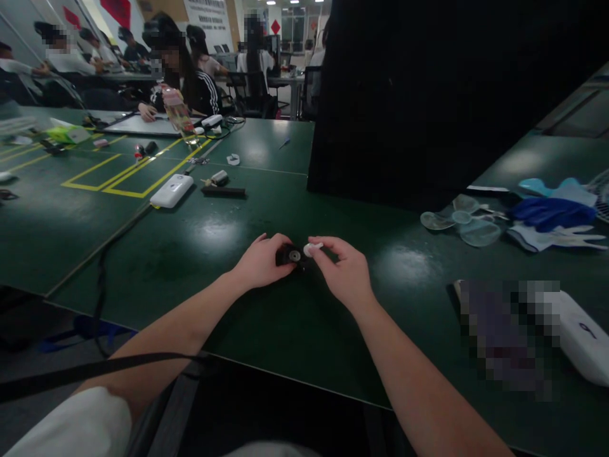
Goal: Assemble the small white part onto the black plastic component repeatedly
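My left hand is closed around a small black part with a round metal centre, just above the green table. In my right hand, a small white piece is pinched between thumb and fingertips. It has a rounded end and a short narrow stem, and it is close beside the black part. Whether the two pieces touch I cannot tell. My fingers hide much of the black part.
A large black panel stands ahead to the right. Clear fan blades and blue gloves lie at right, near a white device. Further left are a white box, a black bar and a bottle. A person sits opposite.
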